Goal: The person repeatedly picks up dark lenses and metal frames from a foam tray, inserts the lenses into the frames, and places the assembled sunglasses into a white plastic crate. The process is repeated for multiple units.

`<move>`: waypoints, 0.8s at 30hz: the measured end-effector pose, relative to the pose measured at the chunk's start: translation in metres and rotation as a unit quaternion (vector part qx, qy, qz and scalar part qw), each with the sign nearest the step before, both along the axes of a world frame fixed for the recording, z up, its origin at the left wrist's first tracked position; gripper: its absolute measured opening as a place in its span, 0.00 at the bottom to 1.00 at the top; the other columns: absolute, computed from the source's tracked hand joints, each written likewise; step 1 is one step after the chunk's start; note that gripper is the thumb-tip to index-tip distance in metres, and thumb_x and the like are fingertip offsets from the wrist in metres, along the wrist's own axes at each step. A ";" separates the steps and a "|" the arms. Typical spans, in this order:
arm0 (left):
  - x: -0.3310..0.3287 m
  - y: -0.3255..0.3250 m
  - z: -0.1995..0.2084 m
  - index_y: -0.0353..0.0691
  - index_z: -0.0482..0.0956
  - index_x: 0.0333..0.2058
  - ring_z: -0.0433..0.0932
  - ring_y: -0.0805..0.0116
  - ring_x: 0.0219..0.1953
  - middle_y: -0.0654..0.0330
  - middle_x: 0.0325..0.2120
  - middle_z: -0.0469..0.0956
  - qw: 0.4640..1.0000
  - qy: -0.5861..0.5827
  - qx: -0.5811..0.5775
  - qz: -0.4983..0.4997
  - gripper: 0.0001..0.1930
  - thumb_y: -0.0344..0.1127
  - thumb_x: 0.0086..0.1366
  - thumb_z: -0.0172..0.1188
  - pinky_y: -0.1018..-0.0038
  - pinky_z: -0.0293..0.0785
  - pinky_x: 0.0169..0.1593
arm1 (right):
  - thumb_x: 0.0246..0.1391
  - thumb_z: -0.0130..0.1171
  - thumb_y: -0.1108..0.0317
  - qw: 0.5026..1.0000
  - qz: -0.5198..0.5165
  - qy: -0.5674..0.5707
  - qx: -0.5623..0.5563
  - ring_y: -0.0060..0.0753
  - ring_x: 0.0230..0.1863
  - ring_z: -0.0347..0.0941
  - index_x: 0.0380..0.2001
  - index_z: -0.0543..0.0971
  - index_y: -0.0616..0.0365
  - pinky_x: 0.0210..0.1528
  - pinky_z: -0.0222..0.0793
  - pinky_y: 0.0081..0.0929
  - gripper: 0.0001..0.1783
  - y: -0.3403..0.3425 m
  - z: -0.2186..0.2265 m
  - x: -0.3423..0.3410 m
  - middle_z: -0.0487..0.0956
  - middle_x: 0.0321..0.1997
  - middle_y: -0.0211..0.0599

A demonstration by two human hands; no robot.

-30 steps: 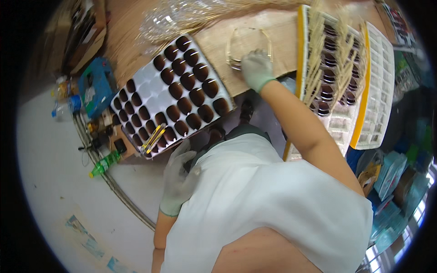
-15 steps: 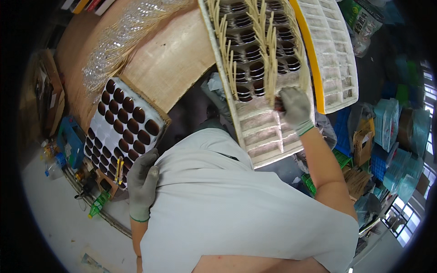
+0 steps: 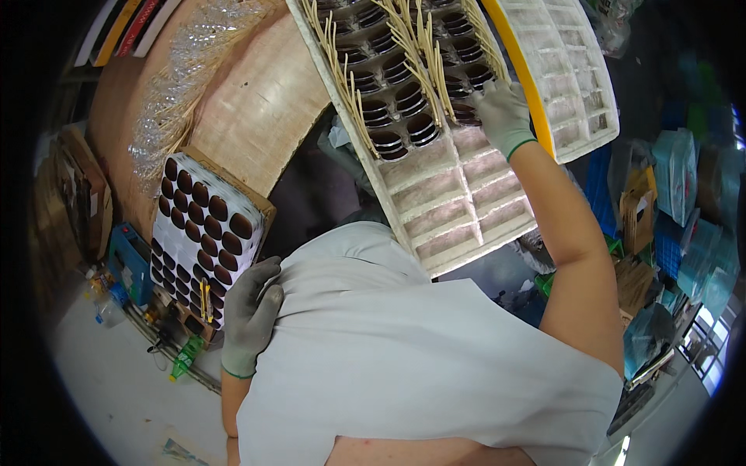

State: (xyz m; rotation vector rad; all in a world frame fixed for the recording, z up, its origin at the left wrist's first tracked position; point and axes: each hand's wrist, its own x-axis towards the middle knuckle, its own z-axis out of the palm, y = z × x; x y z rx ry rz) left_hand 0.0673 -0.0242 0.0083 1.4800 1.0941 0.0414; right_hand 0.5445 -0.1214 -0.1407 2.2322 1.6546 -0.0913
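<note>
The two grey fabric gloves (image 3: 250,317) are looking matt, while the light-grey cloth garment (image 3: 427,373) is appearing smooth and dull. The long whitish compartment tray (image 3: 427,189) is showing a rough surface. Dark-brown rounded lenses (image 3: 218,207) are shining glossily; the crinkled clear plastic wrapping (image 3: 175,93) is glinting; the pale-brown wooden tabletop (image 3: 260,101) is catching a faint sheen.

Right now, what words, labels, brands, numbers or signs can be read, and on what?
Narrow flat red strip, upper left: pale lettering, not transcribed.
Green plastic bottle: any print too small to read.
Dark brown curved lenses, pale compartmented tray: no visible text.
Elsewhere: nothing I can make out.
</note>
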 end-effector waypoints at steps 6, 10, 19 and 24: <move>-0.022 -0.007 -0.010 0.23 0.73 0.55 0.76 0.61 0.56 0.44 0.55 0.76 0.999 -0.003 0.002 0.034 0.18 0.23 0.66 0.56 0.68 0.73 0.60 | 0.53 0.63 0.63 0.953 -0.163 0.196 0.161 0.49 0.50 0.76 0.45 0.80 0.58 0.54 0.70 0.46 0.17 -0.043 0.010 -0.021 0.80 0.46 0.48; -0.039 -0.007 -0.013 0.25 0.73 0.55 0.76 0.60 0.56 0.45 0.56 0.76 0.999 -0.010 0.012 0.043 0.19 0.25 0.67 0.58 0.67 0.74 0.60 | 0.55 0.64 0.61 0.875 -0.280 0.335 0.208 0.46 0.38 0.80 0.45 0.81 0.60 0.44 0.75 0.39 0.18 -0.040 0.033 -0.085 0.82 0.36 0.47; -0.120 -0.010 -0.007 0.27 0.79 0.46 0.78 0.67 0.51 0.49 0.53 0.78 0.995 -0.015 -0.037 0.095 0.13 0.28 0.65 0.59 0.70 0.77 0.53 | 0.64 0.54 0.47 0.763 -0.083 0.614 -0.184 0.52 0.66 0.70 0.63 0.72 0.61 0.68 0.62 0.36 0.34 0.056 -0.040 -0.315 0.76 0.62 0.54; -0.220 -0.040 -0.032 0.29 0.81 0.44 0.79 0.68 0.48 0.50 0.49 0.81 0.969 -0.048 -0.018 0.243 0.12 0.32 0.67 0.59 0.71 0.74 0.54 | 0.64 0.46 0.36 0.725 -0.060 0.581 -0.366 0.52 0.79 0.49 0.71 0.62 0.60 0.76 0.47 0.33 0.45 0.004 -0.216 -0.356 0.56 0.77 0.57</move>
